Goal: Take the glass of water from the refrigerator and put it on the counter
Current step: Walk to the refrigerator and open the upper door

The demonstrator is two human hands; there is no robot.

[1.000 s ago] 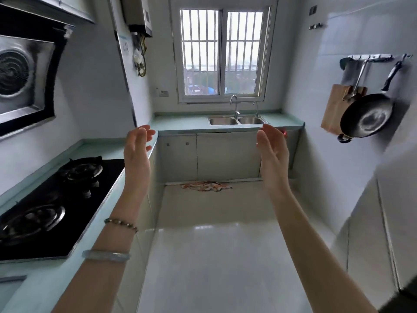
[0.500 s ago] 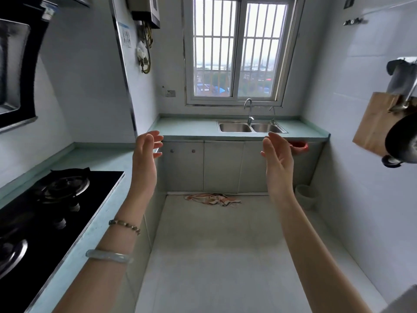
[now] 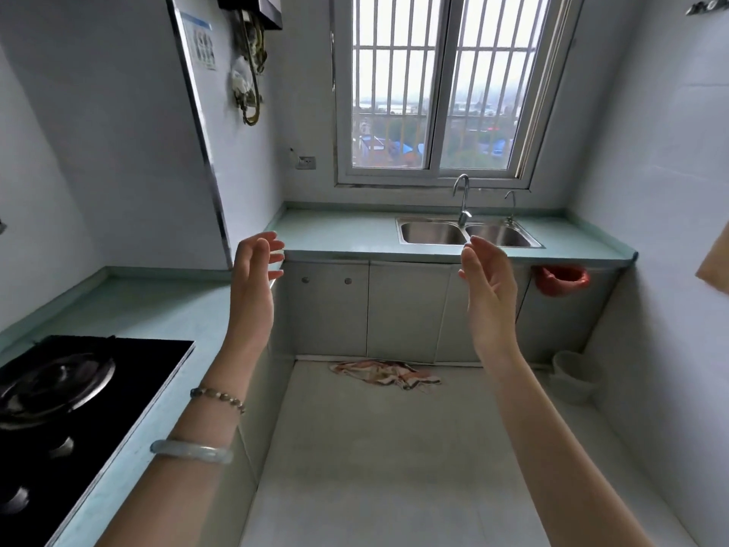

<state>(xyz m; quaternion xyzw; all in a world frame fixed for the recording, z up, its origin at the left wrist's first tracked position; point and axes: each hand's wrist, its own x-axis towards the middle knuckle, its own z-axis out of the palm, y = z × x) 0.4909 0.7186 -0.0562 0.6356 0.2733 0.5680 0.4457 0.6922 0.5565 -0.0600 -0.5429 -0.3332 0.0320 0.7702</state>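
My left hand [image 3: 254, 274] and my right hand [image 3: 489, 278] are both raised in front of me, palms facing each other, fingers apart and loosely curled, holding nothing. A pale green counter [image 3: 343, 234] runs along the far wall under the window and continues down the left side. Neither a refrigerator nor a glass of water is in view.
A double steel sink [image 3: 465, 232] with a tap sits in the far counter. A black gas hob [image 3: 71, 396] fills the left counter near me. A crumpled cloth [image 3: 384, 373] lies on the floor by the cabinets. A red bag [image 3: 562, 279] hangs at right above a white bin [image 3: 572, 375].
The view has moved forward toward the far counter and window; the hob and the hanging pan have slid out toward the edges. Both hands stay raised and have curled slightly.
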